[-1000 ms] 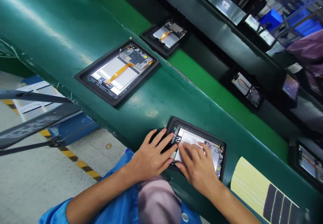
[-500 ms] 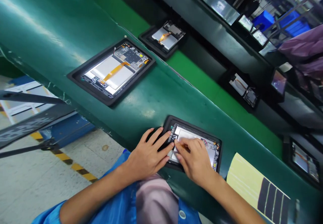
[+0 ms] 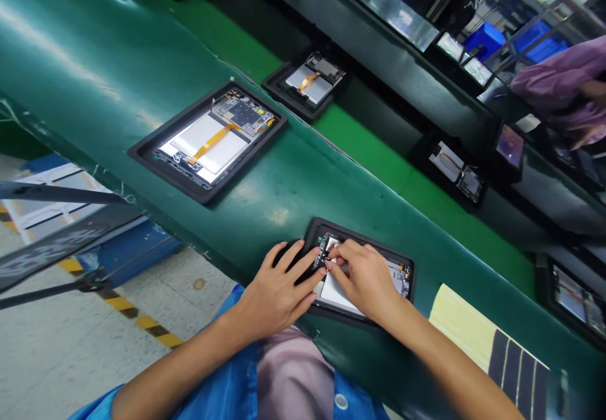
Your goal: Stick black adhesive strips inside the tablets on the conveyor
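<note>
An opened tablet (image 3: 335, 294) lies in a black foam tray (image 3: 402, 257) on the green bench, its battery and circuit board bare. My left hand (image 3: 279, 287) rests with fingers spread over the tray's left end, fingertips on the tablet's edge. Close beside those fingertips, my right hand (image 3: 367, 275) has thumb and forefinger bent together over the tablet's left end. Whatever lies between them is too small to make out. Further up the bench, a second opened tablet (image 3: 213, 139) sits in its own black tray, with an orange flex cable across its battery.
Beyond the bench runs a green conveyor belt (image 3: 369, 155) carrying more opened tablets, one of them (image 3: 312, 82) at the near edge. A yellow sheet with black strips (image 3: 461, 319) lies to the right. Across the line, a person's pink sleeve (image 3: 553, 79) shows.
My right hand has shifted slightly up over the tablet, its fingertips now nearer the left end. My left hand stays put. At the right, the other person's hands have come into view.
</note>
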### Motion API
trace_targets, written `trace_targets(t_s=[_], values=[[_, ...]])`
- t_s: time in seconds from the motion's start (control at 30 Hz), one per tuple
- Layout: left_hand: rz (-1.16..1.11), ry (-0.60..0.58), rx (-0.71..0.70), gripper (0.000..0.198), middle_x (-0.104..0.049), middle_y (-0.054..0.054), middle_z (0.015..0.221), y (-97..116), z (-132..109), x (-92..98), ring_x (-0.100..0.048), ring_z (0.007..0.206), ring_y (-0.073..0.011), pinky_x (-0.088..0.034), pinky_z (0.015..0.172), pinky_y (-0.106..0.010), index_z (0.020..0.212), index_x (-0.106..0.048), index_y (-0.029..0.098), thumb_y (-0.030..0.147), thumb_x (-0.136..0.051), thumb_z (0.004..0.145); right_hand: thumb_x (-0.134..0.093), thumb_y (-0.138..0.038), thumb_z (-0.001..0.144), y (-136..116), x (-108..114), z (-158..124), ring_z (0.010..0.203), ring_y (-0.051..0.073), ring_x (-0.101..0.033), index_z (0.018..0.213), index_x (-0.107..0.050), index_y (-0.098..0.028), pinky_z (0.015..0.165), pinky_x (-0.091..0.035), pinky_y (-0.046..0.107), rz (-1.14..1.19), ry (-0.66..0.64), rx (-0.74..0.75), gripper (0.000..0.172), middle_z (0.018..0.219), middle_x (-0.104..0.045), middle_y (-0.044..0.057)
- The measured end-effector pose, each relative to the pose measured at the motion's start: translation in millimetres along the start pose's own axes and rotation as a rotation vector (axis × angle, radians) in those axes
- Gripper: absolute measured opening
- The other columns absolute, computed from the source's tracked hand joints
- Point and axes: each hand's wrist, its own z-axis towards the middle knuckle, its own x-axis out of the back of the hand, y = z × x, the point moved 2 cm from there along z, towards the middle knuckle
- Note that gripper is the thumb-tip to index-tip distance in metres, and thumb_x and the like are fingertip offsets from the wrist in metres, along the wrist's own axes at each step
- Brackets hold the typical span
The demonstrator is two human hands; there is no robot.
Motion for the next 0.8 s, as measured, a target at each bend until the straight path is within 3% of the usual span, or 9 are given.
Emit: trace_targets(t_s=[0.27, 0.47, 0.67, 0.8], values=[[0.001, -0.029, 0.009, 0.035, -0.061, -0.008, 0.148, 1.5, 1.7, 0.9, -0.053, 0.133, -0.0365, -0.039, 0.111, -0.058, 0.129, -0.071, 0.029, 0.031, -0.058, 0.096, -0.068, -0.020, 0.095, -2.9, 8.0, 4.4, 0.077, 0.017, -0.068, 0.098, -0.067, -0.023, 0.072, -0.041, 0.029, -0.100, -0.083, 0.007, 0.004, 0.090, -0.073, 0.000], [-0.022, -0.038, 0.032, 0.036, -0.060, -0.009, 0.149, -0.9, 1.1, -1.8, -0.051, 0.136, -0.0374, -0.039, 0.111, -0.058, 0.130, -0.071, 0.031, 0.032, -0.057, 0.096, -0.064, -0.026, 0.100, -2.5, 4.8, -0.5, 0.088, 0.019, -0.071, 0.109, -0.066, -0.020, 0.077, -0.044, 0.031, -0.124, 0.006, 0.121, 0.011, 0.100, -0.075, 0.006], [-0.111, 0.062, 0.074, 0.031, -0.062, -0.008, 0.147, -8.1, 1.1, -4.2, -0.054, 0.136, -0.0377, -0.037, 0.115, -0.061, 0.123, -0.074, 0.032, 0.038, -0.058, 0.097, -0.053, -0.036, 0.106, 8.2, 11.0, -53.7, 0.095, 0.018, -0.071, 0.106, -0.069, -0.020, 0.087, -0.049, 0.032, 0.053, 0.311, 0.054, 0.022, 0.101, -0.076, 0.007], [-0.168, -0.007, 0.052, 0.039, -0.054, -0.004, 0.156, -20.0, 3.8, -10.5, -0.050, 0.142, -0.0406, -0.030, 0.122, -0.065, 0.130, -0.070, 0.035, 0.047, -0.063, 0.094, -0.055, -0.035, 0.104, 31.0, 20.4, -110.9, 0.093, 0.018, -0.072, 0.106, -0.072, -0.021, 0.084, -0.055, 0.033, 0.101, 0.442, -0.125, 0.022, 0.097, -0.076, 0.007]])
